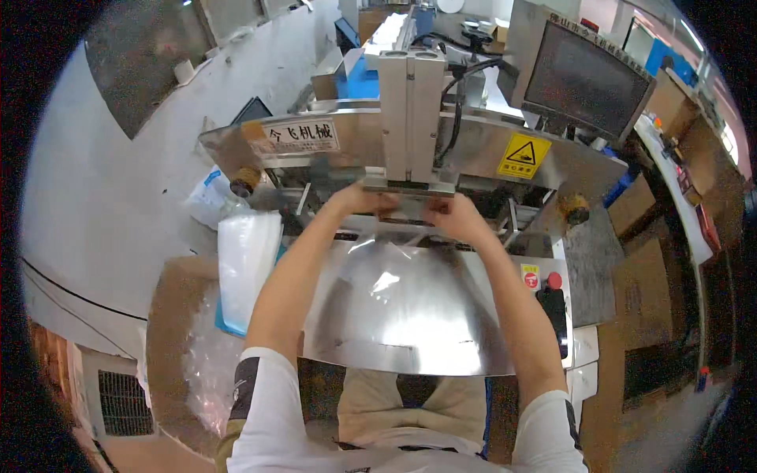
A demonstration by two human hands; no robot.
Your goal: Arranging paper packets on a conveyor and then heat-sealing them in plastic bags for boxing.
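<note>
Both my arms reach forward to a metal machine with a vertical column (410, 118) and a horizontal bar (408, 188) at its foot. My left hand (364, 202) is at the left end of the bar, its fingers curled and partly hidden. At the right end, my right hand (456, 214) is closed, with fingers bent inward. Between and below the hands lies clear plastic film (378, 256), apparently a bag, its shiny folds spread over the steel tray (410, 347). Both hands seem to pinch its far edge; blur and the bar hide the fingertips.
Left of the tray stand a stack of clear plastic bags (246, 260) and a cardboard box (173, 315) holding filmy plastic. A red button (554, 281) sits at the tray's right. Above right hangs a monitor (587, 79); a yellow warning label (523, 155) marks the steel panel.
</note>
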